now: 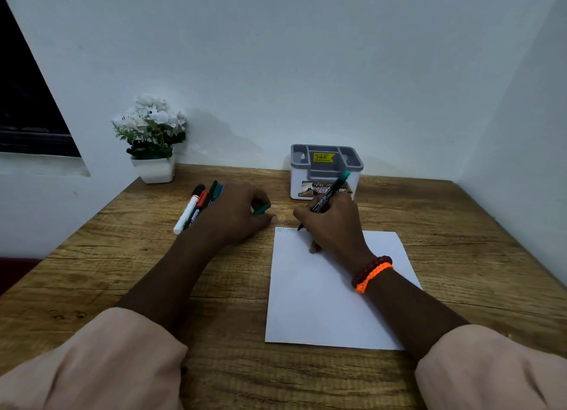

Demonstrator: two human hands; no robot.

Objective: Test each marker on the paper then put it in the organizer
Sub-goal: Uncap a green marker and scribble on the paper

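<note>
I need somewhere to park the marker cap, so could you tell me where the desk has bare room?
Bare wood lies right of the paper up to the side wall, and between the flower pot and organizer along the back. It is crowded by the loose markers under the left hand, and where the right hand writes.

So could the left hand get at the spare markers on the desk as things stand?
Probably not yet: the markers lie uncovered right beside the left hand, but its fingers already hold a green cap.
</note>
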